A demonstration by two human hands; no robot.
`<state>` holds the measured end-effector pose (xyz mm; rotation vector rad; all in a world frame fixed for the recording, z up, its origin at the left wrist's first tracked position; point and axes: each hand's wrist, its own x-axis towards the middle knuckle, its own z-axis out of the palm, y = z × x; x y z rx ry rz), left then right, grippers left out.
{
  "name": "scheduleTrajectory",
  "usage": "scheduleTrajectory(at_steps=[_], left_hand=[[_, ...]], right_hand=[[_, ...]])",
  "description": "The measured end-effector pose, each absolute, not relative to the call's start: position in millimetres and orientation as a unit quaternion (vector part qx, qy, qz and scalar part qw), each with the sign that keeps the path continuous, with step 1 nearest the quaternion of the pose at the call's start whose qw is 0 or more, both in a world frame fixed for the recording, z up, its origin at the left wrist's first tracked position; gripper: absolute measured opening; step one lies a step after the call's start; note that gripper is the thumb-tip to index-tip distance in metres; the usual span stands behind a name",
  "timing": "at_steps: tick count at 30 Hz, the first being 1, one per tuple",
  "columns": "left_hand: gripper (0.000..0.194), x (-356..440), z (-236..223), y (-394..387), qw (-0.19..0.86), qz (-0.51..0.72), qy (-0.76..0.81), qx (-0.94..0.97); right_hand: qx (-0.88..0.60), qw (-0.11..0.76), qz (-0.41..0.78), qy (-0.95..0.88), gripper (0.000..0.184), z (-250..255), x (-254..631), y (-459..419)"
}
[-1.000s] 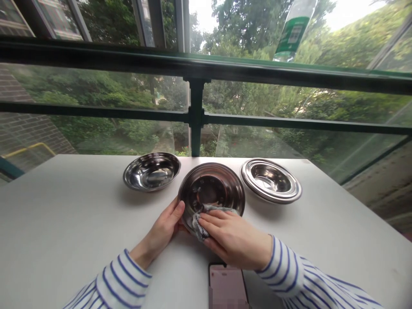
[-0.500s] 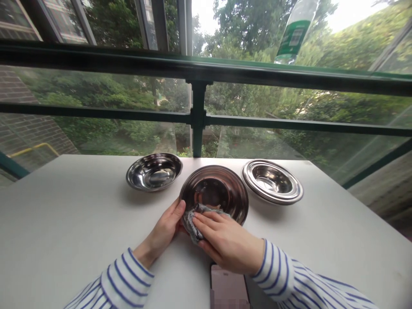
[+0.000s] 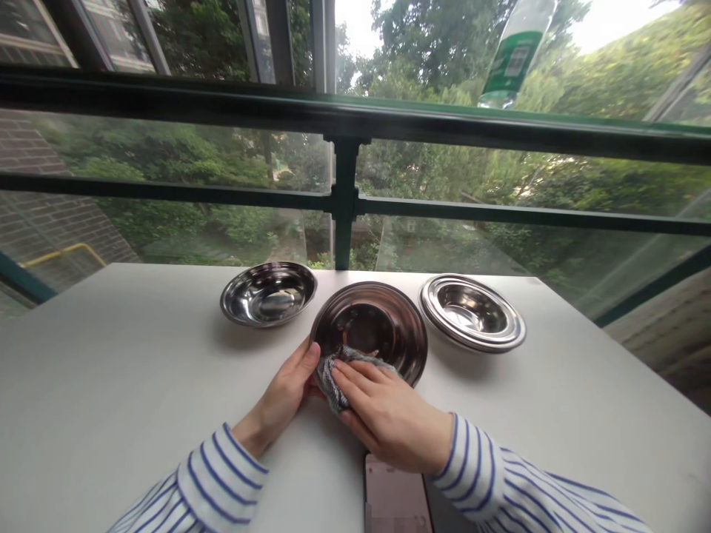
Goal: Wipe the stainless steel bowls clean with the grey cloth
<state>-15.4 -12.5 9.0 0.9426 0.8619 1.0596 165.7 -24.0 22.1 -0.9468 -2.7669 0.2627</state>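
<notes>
A shiny steel bowl is tilted toward me at the middle of the table. My left hand grips its left rim, thumb over the edge and the other fingers hidden beneath. My right hand presses a grey patterned cloth against the near inner wall of the bowl. Its fingers are closed over the cloth, which bunches over the rim by my left thumb.
Another steel bowl stands at the back left. Stacked steel bowls sit at the back right. A phone lies on the white table below my right wrist. Behind run a green railing and a bottle.
Both hands and the tilted bowl keep nearly the same pose. The cloth and my right hand have shifted very slightly, and the whole view has moved a little.
</notes>
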Motion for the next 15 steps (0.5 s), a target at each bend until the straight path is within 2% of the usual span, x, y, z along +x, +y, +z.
scheduleTrajectory(at_steps=[5,11,15], left_hand=[[0.055,-15.4,9.2,-10.8,0.665,0.469,0.398,0.423],[0.060,-7.0,13.3,-15.4,0.669,0.484,0.397,0.400],[0.062,-9.7,13.0,-13.4,0.666,0.481,0.394,0.412]], right_hand=[[-0.337,0.037,0.077,-0.938,0.041,37.1,182.5,-23.6],[-0.315,0.098,0.093,-0.939,0.051,25.9,170.7,-18.4],[-0.299,0.056,0.109,-0.946,0.048,33.2,177.5,-17.9]])
